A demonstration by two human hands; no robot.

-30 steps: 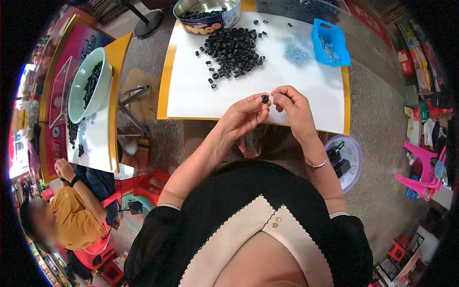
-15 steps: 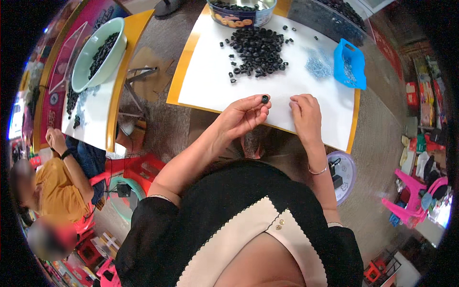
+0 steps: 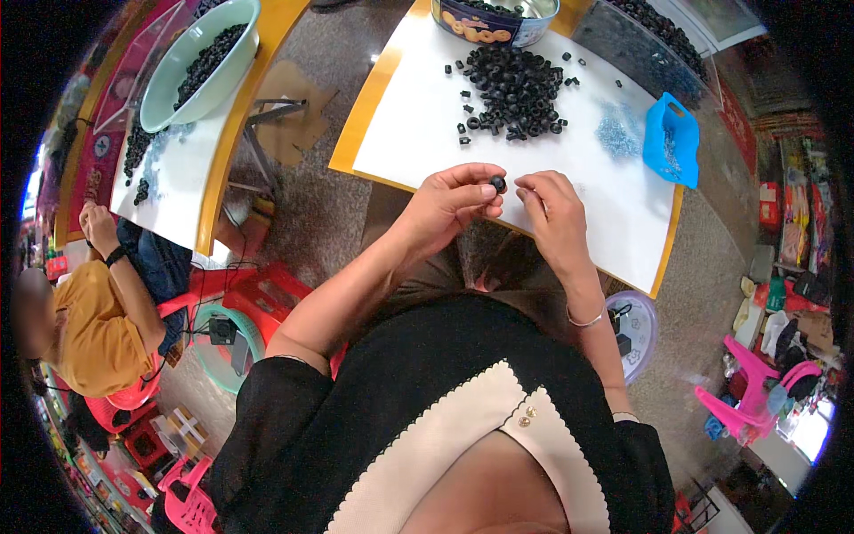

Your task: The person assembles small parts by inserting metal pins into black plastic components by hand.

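Note:
Between thumb and fingertips, my left hand (image 3: 454, 203) grips a small black plastic piece (image 3: 497, 183) just over the near edge of the white-topped table (image 3: 400, 147). Close to its right is my right hand (image 3: 556, 214), thumb and fingers pinched together. Whatever sits in that pinch, if anything, is too small to make out. The two hands are a short gap apart. Beyond them lies a heap of similar black pieces (image 3: 518, 93), with a few strays around it. A spread of tiny shiny silvery bits (image 3: 618, 132) is right of the heap.
On the table's right stands a blue plastic basket (image 3: 656, 142) holding silvery bits. A round tin (image 3: 480, 27) and a clear bin (image 3: 623, 49) with black pieces are at the back. To the left, a person (image 3: 102, 329) sits by another table with a pale green basin (image 3: 249, 62).
My right hand has moved left, nearer my left hand, with its fingers in a pinch. My left hand has turned slightly, still gripping the black piece. The whole view has shifted a little.

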